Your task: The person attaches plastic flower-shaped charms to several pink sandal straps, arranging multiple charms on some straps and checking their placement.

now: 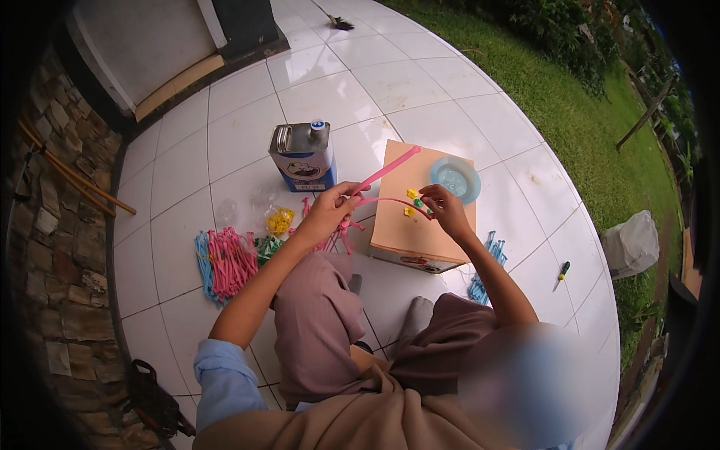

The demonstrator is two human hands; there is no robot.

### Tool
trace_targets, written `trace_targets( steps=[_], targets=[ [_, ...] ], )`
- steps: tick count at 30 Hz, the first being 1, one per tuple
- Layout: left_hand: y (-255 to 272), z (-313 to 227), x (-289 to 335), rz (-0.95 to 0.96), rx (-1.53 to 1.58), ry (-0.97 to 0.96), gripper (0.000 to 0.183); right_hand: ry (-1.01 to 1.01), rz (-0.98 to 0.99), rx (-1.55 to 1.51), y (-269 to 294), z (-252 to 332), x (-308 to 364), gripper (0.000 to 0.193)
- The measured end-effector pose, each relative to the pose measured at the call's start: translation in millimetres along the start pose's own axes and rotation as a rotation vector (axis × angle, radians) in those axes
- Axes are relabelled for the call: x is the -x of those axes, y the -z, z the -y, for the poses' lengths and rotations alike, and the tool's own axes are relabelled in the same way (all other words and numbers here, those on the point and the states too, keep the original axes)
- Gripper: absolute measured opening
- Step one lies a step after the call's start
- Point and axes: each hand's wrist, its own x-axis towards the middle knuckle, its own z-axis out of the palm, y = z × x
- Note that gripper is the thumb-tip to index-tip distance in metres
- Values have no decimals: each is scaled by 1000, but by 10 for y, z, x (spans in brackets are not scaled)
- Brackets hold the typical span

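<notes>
My left hand (334,210) is closed around pink plastic strips. One pink strip (386,169) juts up and right from it, with a thicker end. Another pink length (394,199) bows across to my right hand (445,210), whose fingers pinch its far end. I cannot tell whether both are one piece. Below them stands a cardboard box (390,231) with a flat tan top. Small yellow pieces (409,212) and a green piece (418,203) show on it beside my right fingers. A round light-blue dish (455,180) sits on the box's far right corner.
A metal can (304,161) stands beyond my left hand. Bundles of pink strips (229,259) and blue strips (202,262) lie left, by a bag of yellow pieces (280,220). More blue strips (487,270) and a screwdriver (562,274) lie right, on white tiles.
</notes>
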Motion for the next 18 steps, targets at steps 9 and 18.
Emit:
trace_targets(
  steps=[9, 18],
  targets=[
    [78, -55, 34, -77, 199, 56, 31, 509, 93, 526, -250, -395, -180, 23],
    [6, -310, 35, -23, 290, 81, 31, 82, -262, -136, 129, 233, -94, 25]
  ],
)
